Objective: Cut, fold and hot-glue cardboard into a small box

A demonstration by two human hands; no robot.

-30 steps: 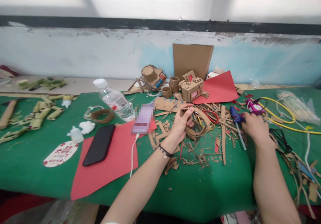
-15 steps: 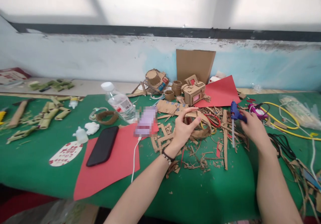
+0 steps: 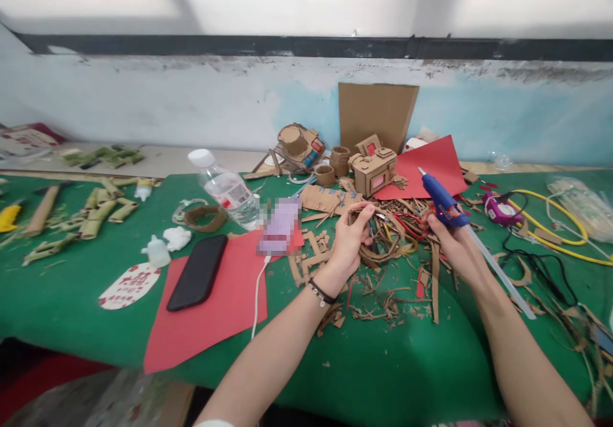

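hands [image 3: 348,239]: 2 | glue gun [image 3: 439,197]: 1 | water bottle [image 3: 230,194]: 1 | small bottles [image 3: 157,253]: 2 | black phone [image 3: 198,272]: 1

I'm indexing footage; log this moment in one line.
left grip: holding cardboard ring | right grip: holding blue glue gun | glue stick: jutting from rear | around: cardboard scraps on green cloth

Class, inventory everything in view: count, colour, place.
Glue gun: 1, blue, right
Held cardboard loop: 1, brown, centre
Cardboard scraps: many, brown, centre
Cardboard models: several, brown, back centre
Cardboard sheet: 1, brown, rear
Paper sheets: 2, red, front left, back right
Phone: 1, black, left
Blurred device: 1, lilac, middle
Large bottle: 1, clear, left
Stalk pieces: many, green, left
Hammer: 1, brown, left
Cable: 1, yellow, right
Cloth: 1, green, underneath
Left hand: 1, bare, centre
Right hand: 1, bare, right
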